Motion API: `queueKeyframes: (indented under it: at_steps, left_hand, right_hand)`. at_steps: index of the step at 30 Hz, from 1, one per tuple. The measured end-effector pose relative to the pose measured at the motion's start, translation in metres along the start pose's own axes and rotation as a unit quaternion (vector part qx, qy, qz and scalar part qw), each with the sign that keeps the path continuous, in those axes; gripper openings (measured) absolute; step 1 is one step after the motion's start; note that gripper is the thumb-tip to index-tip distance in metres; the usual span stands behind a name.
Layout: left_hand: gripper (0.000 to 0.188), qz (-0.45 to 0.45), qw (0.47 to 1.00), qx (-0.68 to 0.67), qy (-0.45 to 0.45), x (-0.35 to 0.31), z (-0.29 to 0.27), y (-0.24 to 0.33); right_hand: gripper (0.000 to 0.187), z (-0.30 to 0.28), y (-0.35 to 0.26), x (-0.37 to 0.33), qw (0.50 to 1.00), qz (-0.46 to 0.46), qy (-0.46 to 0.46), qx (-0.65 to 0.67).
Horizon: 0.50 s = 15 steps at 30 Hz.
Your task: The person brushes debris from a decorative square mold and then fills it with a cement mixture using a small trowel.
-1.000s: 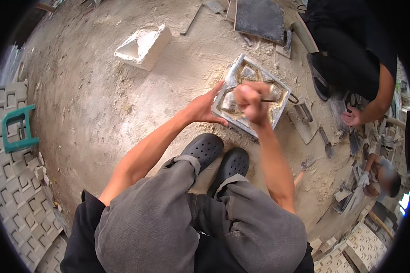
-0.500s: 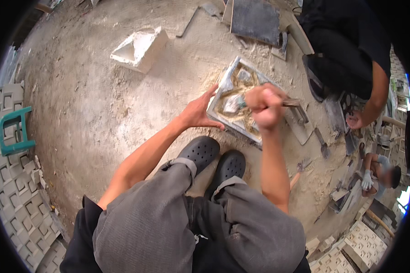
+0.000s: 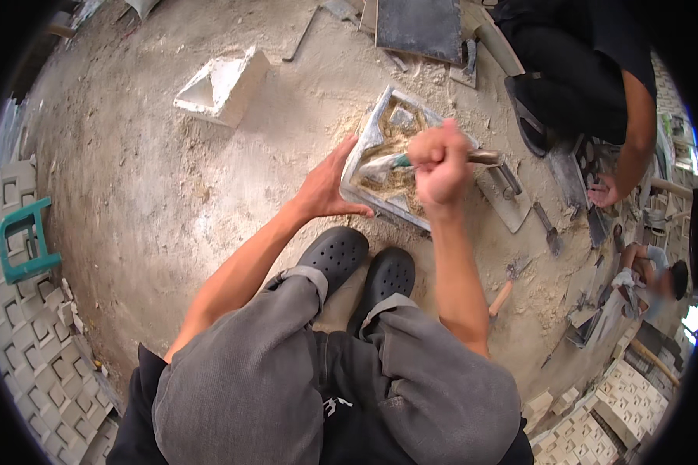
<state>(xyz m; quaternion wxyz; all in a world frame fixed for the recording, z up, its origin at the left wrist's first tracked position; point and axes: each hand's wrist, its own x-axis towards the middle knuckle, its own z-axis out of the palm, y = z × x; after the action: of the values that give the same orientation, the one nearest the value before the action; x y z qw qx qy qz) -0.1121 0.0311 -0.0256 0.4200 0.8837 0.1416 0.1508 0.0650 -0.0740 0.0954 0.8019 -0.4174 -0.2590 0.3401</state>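
Observation:
A square mould (image 3: 371,133) with a pale frame and a patterned, sand-coloured inside lies tilted on the dusty ground ahead of my feet. My left hand (image 3: 324,186) braces its near left corner, thumb along the near side and fingers along the left side. Over the mould, my right hand (image 3: 440,163) is closed in a fist round the handle of a brush (image 3: 376,166). The pale, blurred bristles touch the inside near the left corner, and a green band shows beside the fist. My right hand and forearm hide the mould's right part.
A white hollow block (image 3: 223,89) stands at the far left, a dark board (image 3: 419,29) at the back. A co-worker's hand (image 3: 605,190) is at the right, near a trowel (image 3: 548,226) and a wooden-handled tool (image 3: 501,298). A green stool (image 3: 27,240) stands left.
My right hand has shifted the brush slightly toward the mould's left corner, and the handle lies more sideways. My left hand stays at the corner. The whole view has shifted a little.

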Motion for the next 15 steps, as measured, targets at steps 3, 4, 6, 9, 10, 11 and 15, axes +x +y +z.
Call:
queueKeyframes:
  at_steps: [3, 4, 6, 9, 10, 11, 15]
  left_hand:
    - [0.143, 0.011, 1.0, 0.016, 0.012, 0.0, -0.002, 0.006]
    - [0.142, 0.008, 1.0, 0.023, 0.018, -0.001, -0.005, 0.004]
    - [0.141, 0.008, 0.999, 0.031, 0.022, -0.003, -0.009, 0.0]
    - [0.141, 0.031, 0.999, 0.021, 0.014, 0.008, 0.001, 0.005]
    - [0.141, 0.037, 0.999, 0.025, 0.009, 0.007, 0.001, 0.004]
    - [0.141, 0.045, 0.999, 0.024, 0.005, 0.008, 0.005, 0.005]
    - [0.138, 0.037, 0.995, 0.089, -0.019, -0.003, 0.001, 0.004]
  right_hand:
    - [0.049, 0.019, -0.034, -0.006, 0.998, -0.043, 0.051, -0.014]
    - [0.049, 0.028, -0.036, -0.009, 0.995, -0.054, 0.076, -0.032]
    - [0.049, 0.047, -0.041, -0.02, 0.991, -0.063, 0.111, -0.045]
    - [0.048, 0.034, -0.011, -0.049, 0.98, -0.096, 0.154, -0.087]
    - [0.046, 0.03, 0.014, -0.061, 0.967, -0.07, 0.189, -0.157]
    - [0.045, 0.022, 0.033, -0.071, 0.946, -0.045, 0.223, -0.232]
    - [0.033, 0.017, 0.041, -0.07, 0.973, -0.162, 0.008, -0.166]
